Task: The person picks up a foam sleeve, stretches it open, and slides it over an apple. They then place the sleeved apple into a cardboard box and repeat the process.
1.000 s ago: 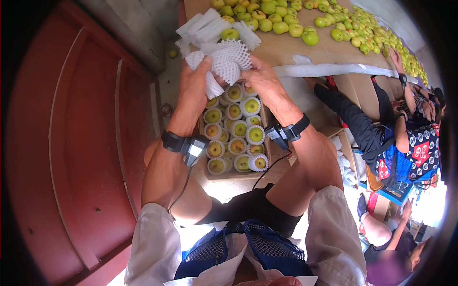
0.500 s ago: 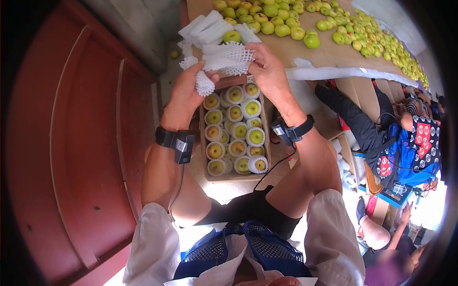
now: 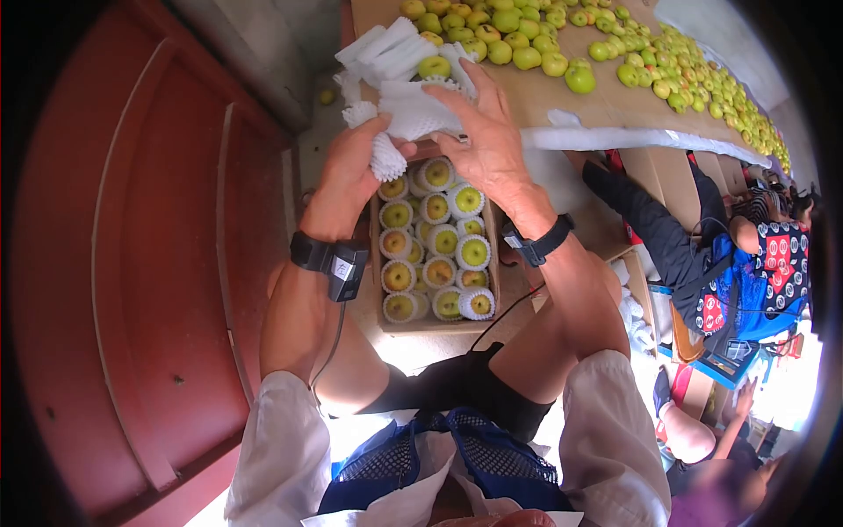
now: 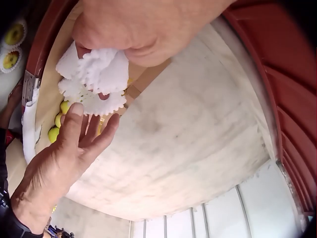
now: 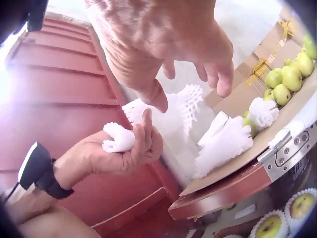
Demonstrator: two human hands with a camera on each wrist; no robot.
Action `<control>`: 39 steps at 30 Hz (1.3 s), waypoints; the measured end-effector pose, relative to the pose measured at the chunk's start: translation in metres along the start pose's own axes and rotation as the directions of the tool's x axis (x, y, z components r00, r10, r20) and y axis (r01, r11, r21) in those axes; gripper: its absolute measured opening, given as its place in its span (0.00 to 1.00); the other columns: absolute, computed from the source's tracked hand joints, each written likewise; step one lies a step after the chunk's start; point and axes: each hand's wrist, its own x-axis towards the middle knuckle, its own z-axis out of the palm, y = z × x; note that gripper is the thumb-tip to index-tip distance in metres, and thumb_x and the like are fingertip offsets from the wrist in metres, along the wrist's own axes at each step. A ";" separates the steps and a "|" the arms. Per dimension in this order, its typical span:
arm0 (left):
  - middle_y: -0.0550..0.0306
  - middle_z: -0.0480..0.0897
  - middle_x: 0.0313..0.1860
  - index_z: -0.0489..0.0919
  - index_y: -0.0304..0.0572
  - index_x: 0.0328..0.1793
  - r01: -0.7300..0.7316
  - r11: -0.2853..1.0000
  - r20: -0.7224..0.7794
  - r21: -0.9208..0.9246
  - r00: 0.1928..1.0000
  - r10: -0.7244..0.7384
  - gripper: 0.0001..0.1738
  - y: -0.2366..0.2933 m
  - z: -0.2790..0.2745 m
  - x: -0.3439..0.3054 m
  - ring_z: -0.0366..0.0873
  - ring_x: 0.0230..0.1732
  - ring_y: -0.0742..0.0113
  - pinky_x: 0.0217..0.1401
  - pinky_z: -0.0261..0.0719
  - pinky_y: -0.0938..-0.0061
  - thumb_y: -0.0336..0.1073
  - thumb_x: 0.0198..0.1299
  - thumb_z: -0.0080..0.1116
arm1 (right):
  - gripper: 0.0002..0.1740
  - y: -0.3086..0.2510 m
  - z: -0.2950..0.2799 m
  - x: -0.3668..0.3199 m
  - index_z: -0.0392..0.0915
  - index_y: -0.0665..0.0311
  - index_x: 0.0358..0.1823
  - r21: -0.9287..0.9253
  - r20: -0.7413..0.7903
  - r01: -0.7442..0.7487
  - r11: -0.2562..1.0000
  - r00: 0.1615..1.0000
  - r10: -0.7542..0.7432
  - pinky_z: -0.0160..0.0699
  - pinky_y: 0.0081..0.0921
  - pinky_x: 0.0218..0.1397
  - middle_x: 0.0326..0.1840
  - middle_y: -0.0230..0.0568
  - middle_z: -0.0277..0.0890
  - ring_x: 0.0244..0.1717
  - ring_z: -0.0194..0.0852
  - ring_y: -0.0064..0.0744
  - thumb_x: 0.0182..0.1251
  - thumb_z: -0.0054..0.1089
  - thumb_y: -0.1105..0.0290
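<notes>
My left hand (image 3: 349, 162) holds white foam fruit nets over the near end of the apple box. One bunched net (image 3: 386, 160) lies across its palm; another net (image 5: 171, 106) reaches beyond its fingers with its mesh mouth spread wide. Beside that mouth is my right hand (image 3: 487, 140), its fingers spread apart and nothing gripped between them. A lone green apple (image 3: 433, 67) sits just beyond, next to a pile of foam nets (image 3: 386, 48) on the table. Below the hands, apples (image 3: 443, 238) in foam nets fill a cardboard box (image 3: 421, 328).
The cardboard-covered table (image 3: 606, 110) carries many loose green apples (image 3: 500, 51). Its red edge (image 5: 223, 201) has a metal hinge (image 5: 287, 151). A red door (image 3: 167, 263) stands on the left. Other people (image 3: 746, 272) sit at the right beside cartons.
The right hand has let go of the foam net's edge and opened its fingers. The left hand keeps hold of the nets, having earlier stretched one with the right.
</notes>
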 end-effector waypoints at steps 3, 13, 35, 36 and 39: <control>0.48 0.83 0.44 0.77 0.32 0.59 0.009 1.000 0.009 -0.003 1.000 -0.009 0.16 0.000 0.008 -0.006 0.85 0.35 0.59 0.32 0.87 0.68 0.36 0.73 0.58 | 0.17 0.018 0.005 0.000 0.85 0.56 0.53 -0.123 -0.016 0.148 0.981 0.988 -0.151 0.74 0.41 0.68 0.67 0.54 0.74 0.70 0.68 0.61 0.62 0.69 0.70; 0.57 0.82 0.43 0.79 0.38 0.56 -0.242 0.950 0.038 0.197 0.970 0.239 0.22 -0.001 0.011 -0.010 0.81 0.36 0.71 0.29 0.75 0.76 0.48 0.68 0.68 | 0.17 0.017 -0.003 0.003 0.82 0.71 0.57 0.757 0.439 -0.599 0.261 0.763 0.475 0.78 0.24 0.56 0.51 0.35 0.84 0.49 0.79 0.23 0.73 0.63 0.67; 0.58 0.84 0.48 0.80 0.35 0.60 -0.318 0.898 0.161 0.303 0.946 0.280 0.21 -0.005 0.020 -0.007 0.81 0.46 0.71 0.45 0.81 0.75 0.32 0.62 0.70 | 0.20 0.022 -0.003 0.003 0.80 0.65 0.61 0.624 0.586 -0.719 0.307 0.690 0.425 0.74 0.19 0.47 0.49 0.29 0.83 0.45 0.78 0.18 0.70 0.67 0.67; 0.59 0.83 0.47 0.80 0.35 0.59 -0.315 0.896 0.167 0.314 0.947 0.274 0.20 -0.005 0.023 -0.008 0.81 0.45 0.72 0.44 0.80 0.75 0.31 0.62 0.71 | 0.20 0.023 -0.002 0.003 0.80 0.65 0.61 0.634 0.576 -0.721 0.281 0.682 0.452 0.73 0.19 0.45 0.49 0.29 0.83 0.44 0.77 0.18 0.71 0.67 0.66; 0.61 0.82 0.44 0.79 0.37 0.57 -0.301 0.890 0.177 0.343 0.951 0.254 0.19 -0.005 0.028 -0.010 0.79 0.41 0.73 0.40 0.78 0.76 0.29 0.60 0.71 | 0.19 0.019 -0.004 0.005 0.80 0.66 0.59 0.639 0.557 -0.729 0.246 0.659 0.506 0.74 0.19 0.44 0.48 0.29 0.83 0.43 0.78 0.19 0.71 0.67 0.67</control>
